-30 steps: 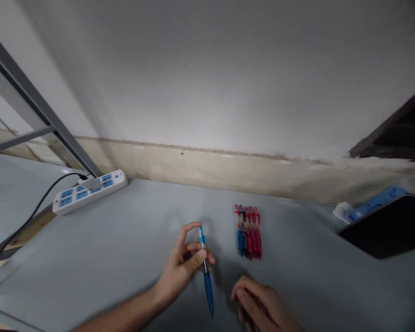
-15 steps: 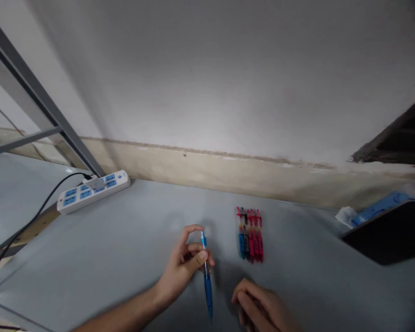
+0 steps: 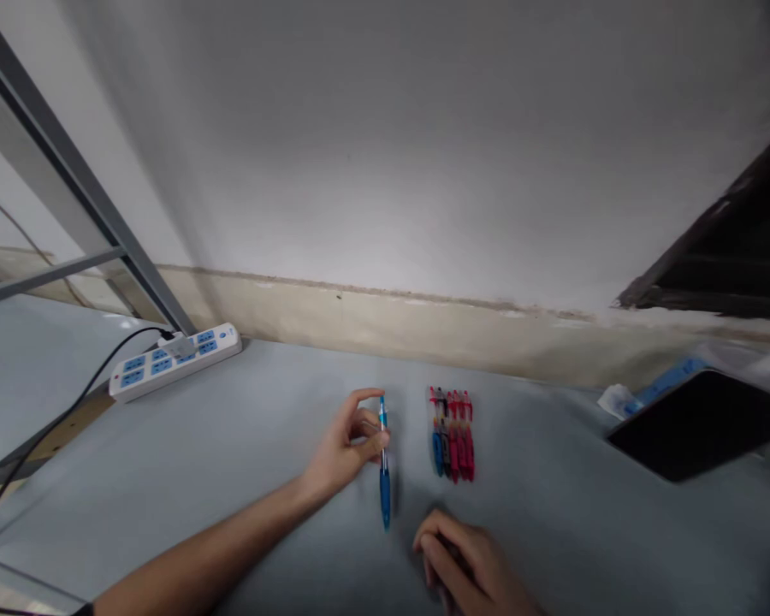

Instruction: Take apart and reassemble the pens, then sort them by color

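Observation:
Pinched in my left hand [image 3: 352, 445] is a blue pen [image 3: 385, 496], pointing toward me, with the index fingertip on its upper end. My right hand [image 3: 459, 560] is at the lower middle, below the pens, its fingers curled together; whether anything is inside them is hidden. A row of pens [image 3: 453, 436] lies side by side on the grey table [image 3: 282, 547], right of the held pen: a blue one at the left, a dark one beside it, then several red-pink ones.
A white power strip [image 3: 176, 364] with a plug and black cable lies at the back left beside a metal frame [image 3: 103, 214]. At the right stands a black tablet-like screen [image 3: 699, 428], with a blue packet [image 3: 671, 381] behind it. A wall borders the table's back.
My left hand has moved forward with the blue pen, nearer the level of the row of pens. The view has shifted slightly. My right hand remains curled.

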{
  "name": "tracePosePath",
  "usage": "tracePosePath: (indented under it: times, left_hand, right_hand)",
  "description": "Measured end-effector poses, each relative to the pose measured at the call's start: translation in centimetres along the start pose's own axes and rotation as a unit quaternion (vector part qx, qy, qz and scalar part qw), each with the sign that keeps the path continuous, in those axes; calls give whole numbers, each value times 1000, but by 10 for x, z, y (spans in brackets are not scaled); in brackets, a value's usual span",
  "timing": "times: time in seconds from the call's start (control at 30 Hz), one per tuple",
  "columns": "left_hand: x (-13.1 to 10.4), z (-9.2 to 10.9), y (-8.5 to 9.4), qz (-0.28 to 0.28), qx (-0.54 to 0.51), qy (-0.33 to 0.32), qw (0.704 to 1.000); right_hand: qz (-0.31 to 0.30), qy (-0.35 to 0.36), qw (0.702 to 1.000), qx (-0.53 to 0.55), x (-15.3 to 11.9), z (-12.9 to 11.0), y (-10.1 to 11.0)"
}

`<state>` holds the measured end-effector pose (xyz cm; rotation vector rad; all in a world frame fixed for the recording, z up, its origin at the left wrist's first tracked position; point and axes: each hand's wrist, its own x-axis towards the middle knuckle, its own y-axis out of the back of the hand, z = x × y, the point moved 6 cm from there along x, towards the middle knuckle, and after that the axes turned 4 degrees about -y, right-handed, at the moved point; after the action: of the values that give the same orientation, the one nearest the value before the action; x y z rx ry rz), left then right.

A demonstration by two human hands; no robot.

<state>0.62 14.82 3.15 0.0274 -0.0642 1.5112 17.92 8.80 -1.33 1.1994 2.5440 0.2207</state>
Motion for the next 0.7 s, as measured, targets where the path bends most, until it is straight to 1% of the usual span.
tracePosePath:
  times: [0.1,0.23,0.37,0.47,0.53,0.63,0.7]
  left_hand:
    - [27,-7,-2,-16,57,-7,998]
    - [62,-27,-8,-25,141,11,990]
    - [83,-41,-14,-35,202,22,979]
    - [87,-43,-16,-31,231,17,972]
    - [85,-41,-16,-28,241,9,970]
    - [71,-34,-15,-24,241,-2,970]
    - [54,-27,-14,-21,231,-9,973]
  right_hand:
    - [15,17,999,-38,0,-5,2]
    - [47,52,993,-98,0,-9,5]
    - [75,78,981,-162,0,-13,4]
    - [92,95,971,-201,0,-18,4]
    - [101,109,962,-231,0,-21,4]
    - [125,136,938,-294,1,-24,11]
    - [147,158,912,-349,2,-26,18]
